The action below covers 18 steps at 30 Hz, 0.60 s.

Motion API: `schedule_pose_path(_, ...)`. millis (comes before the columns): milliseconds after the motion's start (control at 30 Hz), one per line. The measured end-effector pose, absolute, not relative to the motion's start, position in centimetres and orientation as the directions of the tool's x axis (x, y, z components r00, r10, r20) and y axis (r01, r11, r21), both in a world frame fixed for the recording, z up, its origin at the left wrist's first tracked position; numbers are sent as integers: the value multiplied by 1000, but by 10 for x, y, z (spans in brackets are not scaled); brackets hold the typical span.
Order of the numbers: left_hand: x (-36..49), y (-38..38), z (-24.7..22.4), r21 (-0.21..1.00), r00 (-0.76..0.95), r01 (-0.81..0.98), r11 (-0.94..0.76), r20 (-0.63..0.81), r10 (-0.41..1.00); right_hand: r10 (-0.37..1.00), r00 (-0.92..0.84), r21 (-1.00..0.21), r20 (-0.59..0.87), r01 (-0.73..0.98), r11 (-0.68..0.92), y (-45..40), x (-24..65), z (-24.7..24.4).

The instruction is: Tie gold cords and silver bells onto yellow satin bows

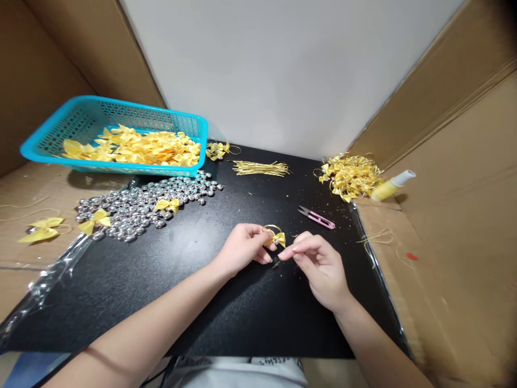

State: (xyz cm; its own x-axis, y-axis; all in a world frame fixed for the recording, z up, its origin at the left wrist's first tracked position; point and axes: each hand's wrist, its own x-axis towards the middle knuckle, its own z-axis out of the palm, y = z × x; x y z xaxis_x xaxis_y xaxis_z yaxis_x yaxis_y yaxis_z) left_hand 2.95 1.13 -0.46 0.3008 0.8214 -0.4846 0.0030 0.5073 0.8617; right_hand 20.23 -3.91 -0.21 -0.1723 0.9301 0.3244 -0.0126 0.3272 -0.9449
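My left hand (247, 245) pinches a small yellow ribbon bow (280, 240) with a loop of gold cord at its top and a silver bead at its middle. Just to the right, my right hand (319, 264) has thumb and index finger pressed close together beside the bow. Whatever those fingertips hold, if anything, is too fine to make out. Beyond my right hand lies a pair of pink-handled thread snips (317, 217), blades pointing to the upper left.
A turquoise basket (133, 168) of yellow bows stands at the back left, with silver beads (133, 207) spread before it. Gold cord lengths (260, 168) lie at the back. On the right are a pile of looped bows (349, 175) and a yellow thread spool (385, 189). Cardboard walls flank the black table.
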Motion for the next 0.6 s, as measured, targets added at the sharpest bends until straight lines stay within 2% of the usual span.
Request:
schedule_pose_path(100,28,13,-6,890,296,79,450,-452,842,921,-152,-927,359,52,371,-37,204,0)
schedule_pose_path(333,26,13,-8,913,309,284,292,-375,874,930,-126,-934,346,47,354,-34,203,-3)
schedule_pose_path(600,26,8,-8,862,318,504,-53,-128,939,956,-75,-959,284,-13,284,-30,198,-3)
